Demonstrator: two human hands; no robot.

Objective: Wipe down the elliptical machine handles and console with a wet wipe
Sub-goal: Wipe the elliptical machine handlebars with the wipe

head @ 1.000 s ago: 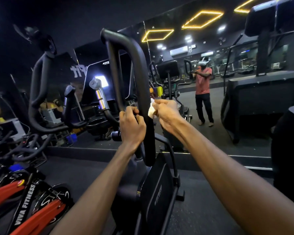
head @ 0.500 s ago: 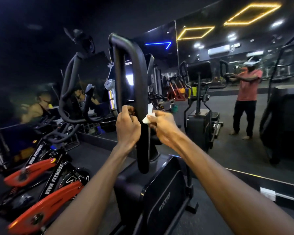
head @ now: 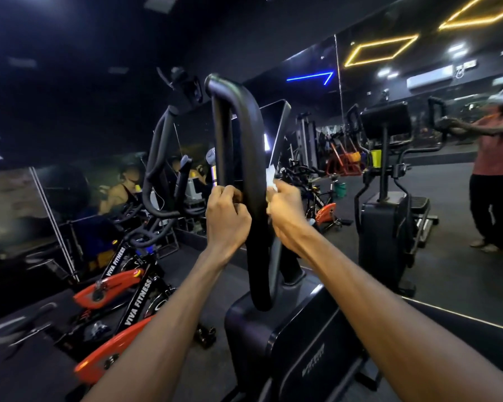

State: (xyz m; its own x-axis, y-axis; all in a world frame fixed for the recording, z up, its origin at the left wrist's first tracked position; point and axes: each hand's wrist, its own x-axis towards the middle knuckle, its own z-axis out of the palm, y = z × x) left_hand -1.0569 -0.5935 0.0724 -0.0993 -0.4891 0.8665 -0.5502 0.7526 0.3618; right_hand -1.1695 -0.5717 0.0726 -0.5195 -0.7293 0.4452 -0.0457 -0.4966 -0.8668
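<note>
a: wet wipe (head: 271, 174) – how does it handle?

b: my guess is light, limp, damp, so it folds and bunches easily and could slide out of the grip. best bunched into a pad in the fingers and pressed flat on the bar. the handle (head: 246, 158) is a stiff fixed black loop, looks smooth and maybe slick when wet. grab it on the straight mid section.

a: where's the wipe now?

b: in the right hand (head: 286, 211), white bit sticking up above the knuckles, touching the right side of the near bar, about mid height.

a: fingers?

b: right fingers (head: 282, 192) curled together, pinching the wipe against the bar. most of the wipe is hidden inside the hand. left hand (head: 226, 219) is closed around the loop from the left side, at the same height, no wipe in it.

a: console?

b: console (head: 275, 127) sits behind the loop, well apart from both hands. judging by that, not being wiped yet.
</note>
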